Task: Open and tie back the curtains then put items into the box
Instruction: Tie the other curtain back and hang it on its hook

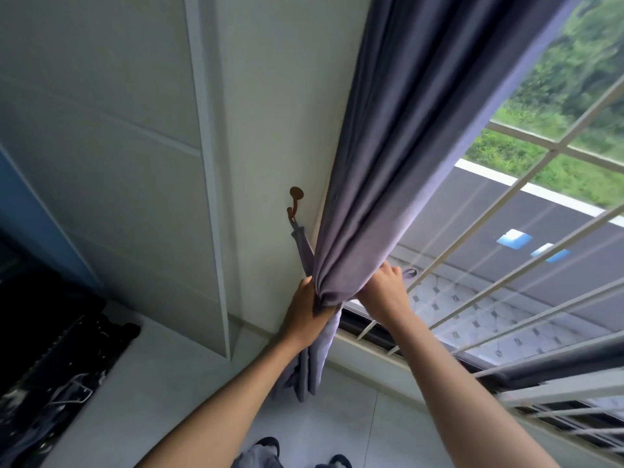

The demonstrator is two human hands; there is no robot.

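A grey-purple curtain (391, 157) hangs gathered at the left side of the window. My left hand (305, 309) grips the bunched curtain from the left at its narrowest point. My right hand (383, 287) reaches round the curtain's right side and holds the matching fabric tie-back, whose loop end (410, 273) sticks out past my fingers. The tie-back's other end (300, 241) hangs from a brown wall hook (295, 201) just left of the curtain. Below my hands the curtain's lower part (312, 363) drops to the floor. No box is in view.
White bars of the window grille (506, 265) run close behind my right hand. A white cabinet panel (135, 163) fills the left wall. Dark clutter (50, 349) lies at the lower left on the pale floor (169, 383). My feet (270, 450) show at the bottom.
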